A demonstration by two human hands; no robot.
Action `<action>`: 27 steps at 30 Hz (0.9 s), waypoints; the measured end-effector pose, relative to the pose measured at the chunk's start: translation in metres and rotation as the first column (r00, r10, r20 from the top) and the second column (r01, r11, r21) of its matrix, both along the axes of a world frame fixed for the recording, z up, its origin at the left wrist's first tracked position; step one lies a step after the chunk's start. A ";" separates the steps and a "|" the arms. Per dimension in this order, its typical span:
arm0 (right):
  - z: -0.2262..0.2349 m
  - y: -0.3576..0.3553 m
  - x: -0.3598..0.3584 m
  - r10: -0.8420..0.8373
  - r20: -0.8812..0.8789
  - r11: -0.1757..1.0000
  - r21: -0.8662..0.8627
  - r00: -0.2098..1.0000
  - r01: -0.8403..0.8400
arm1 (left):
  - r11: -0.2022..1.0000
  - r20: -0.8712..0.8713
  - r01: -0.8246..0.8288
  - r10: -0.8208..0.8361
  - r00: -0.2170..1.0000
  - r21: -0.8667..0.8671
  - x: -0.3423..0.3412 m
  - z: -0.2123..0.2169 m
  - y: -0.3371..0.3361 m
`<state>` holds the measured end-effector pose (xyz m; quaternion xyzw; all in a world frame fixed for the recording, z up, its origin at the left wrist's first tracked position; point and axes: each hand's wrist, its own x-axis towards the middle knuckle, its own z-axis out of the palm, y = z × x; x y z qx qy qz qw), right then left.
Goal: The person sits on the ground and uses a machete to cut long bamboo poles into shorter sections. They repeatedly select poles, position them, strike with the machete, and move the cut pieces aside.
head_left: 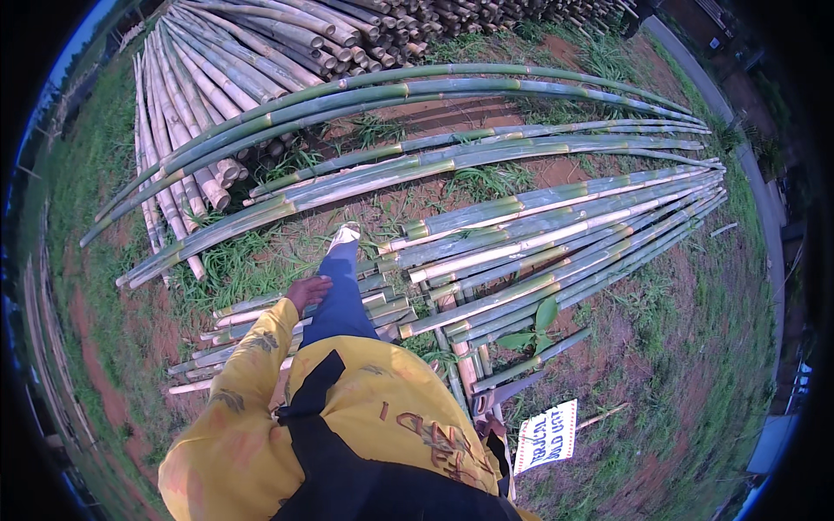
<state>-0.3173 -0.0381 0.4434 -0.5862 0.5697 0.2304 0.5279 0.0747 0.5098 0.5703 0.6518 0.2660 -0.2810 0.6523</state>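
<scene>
Looking down from my head, my left hand (307,292) hangs loose at my side, fingers lightly curled and gripping nothing, resting against my blue trouser leg (340,300) as I step forward. My right hand is out of sight behind my yellow shirt (382,408), so I cannot tell how it is held. My foot in its pale shoe (346,233) lands at about twelve o'clock from my hand, on the cut ends of the green bamboo poles (556,234), which fan away toward two o'clock, laid side by side on the ground so they stay sorted and easy to lift. Shorter poles (261,313) lie just under my hand, at six o'clock. At eleven o'clock sits a stack of dry tan bamboo (261,43). At four o'clock, a white printed sack (546,436), possibly, lies on the red soil.
</scene>
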 end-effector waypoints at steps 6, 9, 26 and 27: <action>0.023 0.070 0.099 0.052 -0.081 0.997 -0.050 0.995 -0.056 | 0.870 0.311 0.105 -0.282 0.908 0.481 0.257 -0.004 0.078; 0.044 0.124 0.166 0.074 -0.146 0.993 -0.084 0.987 -0.087 | 0.553 0.221 0.068 -0.440 0.871 0.831 0.405 -0.001 0.104; 0.153 0.265 0.353 -0.130 -0.293 0.956 -0.289 0.947 0.042 | 0.161 -0.207 0.513 -0.784 0.585 0.843 0.727 -0.106 0.218; 0.155 0.269 0.355 -0.125 -0.333 0.958 -0.285 0.935 0.027 | 0.289 -0.175 0.553 -0.749 0.639 0.781 0.730 -0.102 0.219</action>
